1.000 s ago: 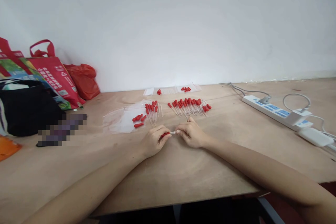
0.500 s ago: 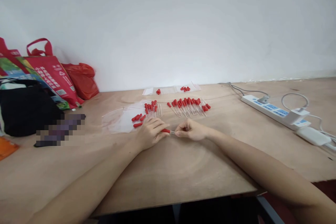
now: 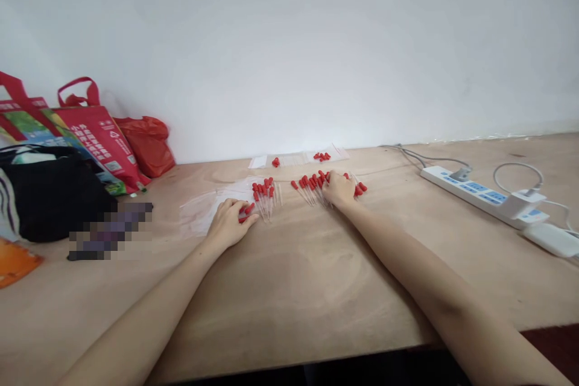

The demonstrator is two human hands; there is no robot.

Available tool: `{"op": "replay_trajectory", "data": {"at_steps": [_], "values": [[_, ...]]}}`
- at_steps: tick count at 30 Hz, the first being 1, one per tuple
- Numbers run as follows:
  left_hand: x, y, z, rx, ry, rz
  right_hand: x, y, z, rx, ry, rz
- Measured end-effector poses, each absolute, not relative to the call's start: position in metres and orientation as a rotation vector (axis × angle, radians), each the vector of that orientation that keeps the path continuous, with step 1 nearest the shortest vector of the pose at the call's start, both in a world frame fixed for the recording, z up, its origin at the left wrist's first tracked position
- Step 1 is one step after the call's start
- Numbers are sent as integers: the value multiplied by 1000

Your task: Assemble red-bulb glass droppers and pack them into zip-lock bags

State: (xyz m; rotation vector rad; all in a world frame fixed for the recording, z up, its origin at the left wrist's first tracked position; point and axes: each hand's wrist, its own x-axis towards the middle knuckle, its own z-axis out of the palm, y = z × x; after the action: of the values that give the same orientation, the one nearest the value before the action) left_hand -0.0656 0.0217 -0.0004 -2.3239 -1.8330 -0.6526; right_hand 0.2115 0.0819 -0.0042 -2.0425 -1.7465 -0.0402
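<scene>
My left hand (image 3: 230,223) and right hand (image 3: 340,189), lately joined on one dropper, are now apart. The left is spread open over loose bulbs (image 3: 249,208); the right is at the dropper pile (image 3: 312,182), grip hidden, cannot tell. I judge that dropper laid there, finished.

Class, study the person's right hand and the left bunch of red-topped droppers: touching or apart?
Apart. The head view shows a stretch of bare tabletop between the right hand and the left bunch of droppers.
</scene>
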Motion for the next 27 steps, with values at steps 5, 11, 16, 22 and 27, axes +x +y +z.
{"op": "replay_trajectory", "data": {"at_steps": [5,11,16,22,27], "values": [[-65,22,-2,-2393,-1848,-599,201,78,-3,-2014,-1767,-220],[-64,26,-10,-2476,-1821,-655,159,72,0,-1836,-1958,-120],[-61,28,-14,-2621,-1647,-690,118,75,-2,-1881,-2016,61],[-56,28,-13,-2743,-1549,-676,113,78,0,-1943,-2000,153],[-55,28,-12,-2629,-1607,-692,123,75,0,-1938,-2010,145]]}}
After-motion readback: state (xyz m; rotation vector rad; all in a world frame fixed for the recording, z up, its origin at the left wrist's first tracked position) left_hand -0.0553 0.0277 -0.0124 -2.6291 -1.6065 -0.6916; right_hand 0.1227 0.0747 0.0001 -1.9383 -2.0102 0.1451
